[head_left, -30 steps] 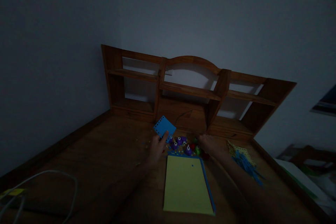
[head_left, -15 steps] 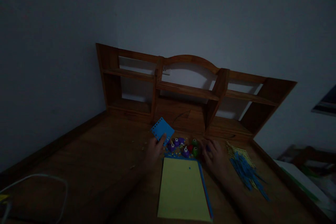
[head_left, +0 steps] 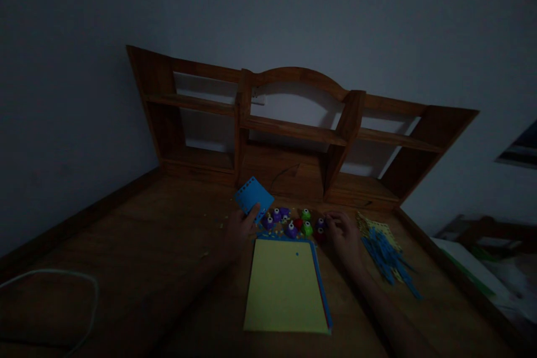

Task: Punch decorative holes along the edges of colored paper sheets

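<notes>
My left hand (head_left: 240, 230) pinches a square of blue paper (head_left: 254, 198) between thumb and fingers, raised above the desk. Small holes run along the paper's edges. My right hand (head_left: 344, 234) is curled with its fingertips together, close beside a purple craft punch (head_left: 321, 223) and a dark red punch (head_left: 320, 235). Anything inside those fingers is too dark to make out. Between my hands stand several purple punches (head_left: 291, 230), green punches (head_left: 307, 229) and a red punch (head_left: 297, 224), with tiny paper bits scattered round them.
A yellow sheet (head_left: 287, 285) tops a stack of coloured paper in front of me. Blue paper strips (head_left: 386, 254) lie in a heap at the right, by punched yellow paper (head_left: 380, 229). A wooden shelf (head_left: 293, 130) backs the desk. A white cable (head_left: 62, 272) curves at left.
My right hand has shifted slightly, and the purple and dark red punches beside it now show more clearly. My left hand still holds the blue paper. The whole view has tilted a little.
</notes>
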Demonstrator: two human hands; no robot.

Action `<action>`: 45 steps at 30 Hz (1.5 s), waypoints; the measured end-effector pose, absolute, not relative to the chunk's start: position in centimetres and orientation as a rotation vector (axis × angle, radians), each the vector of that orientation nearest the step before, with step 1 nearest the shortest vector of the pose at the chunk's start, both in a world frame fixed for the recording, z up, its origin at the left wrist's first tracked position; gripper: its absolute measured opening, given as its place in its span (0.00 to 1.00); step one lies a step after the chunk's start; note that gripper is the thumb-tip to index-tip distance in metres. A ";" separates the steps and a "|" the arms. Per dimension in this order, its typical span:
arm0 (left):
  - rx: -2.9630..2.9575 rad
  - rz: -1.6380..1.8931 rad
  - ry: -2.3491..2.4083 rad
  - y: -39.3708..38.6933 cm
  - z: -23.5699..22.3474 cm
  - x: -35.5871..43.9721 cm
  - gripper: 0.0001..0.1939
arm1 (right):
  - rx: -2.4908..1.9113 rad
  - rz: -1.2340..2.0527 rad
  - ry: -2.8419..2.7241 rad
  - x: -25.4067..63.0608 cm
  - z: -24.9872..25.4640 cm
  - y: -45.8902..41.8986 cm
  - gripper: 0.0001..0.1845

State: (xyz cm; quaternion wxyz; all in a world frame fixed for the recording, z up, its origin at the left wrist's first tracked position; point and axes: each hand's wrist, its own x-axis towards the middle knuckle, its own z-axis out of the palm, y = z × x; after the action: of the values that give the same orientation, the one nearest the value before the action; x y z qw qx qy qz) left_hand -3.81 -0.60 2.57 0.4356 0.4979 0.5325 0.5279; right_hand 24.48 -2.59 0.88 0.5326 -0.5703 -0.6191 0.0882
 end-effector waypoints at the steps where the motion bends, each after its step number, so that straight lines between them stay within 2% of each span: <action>1: 1.244 1.316 1.329 -0.7 2.7 -3.8 0.27 | -1.367 0.218 -1.473 24.4 0.9 -2.6 0.18; 9: 1.226 1.317 1.329 -1.2 3.6 -3.7 0.27 | -1.378 0.277 -1.501 24.4 0.7 -2.7 0.18; 21: 1.256 1.313 1.353 -0.4 2.0 -4.0 0.27 | -1.410 0.263 -1.509 24.4 0.8 -2.7 0.16; 45: 1.254 1.318 1.306 -1.1 3.4 -3.8 0.27 | -1.426 0.278 -1.516 24.4 0.7 -2.6 0.17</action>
State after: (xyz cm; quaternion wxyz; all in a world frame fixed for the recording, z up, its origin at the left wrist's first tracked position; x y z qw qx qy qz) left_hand -3.77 -1.12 3.38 0.4359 0.5040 0.5247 0.5297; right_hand 24.40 -2.62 0.71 0.4975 -0.5891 -0.6263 0.1147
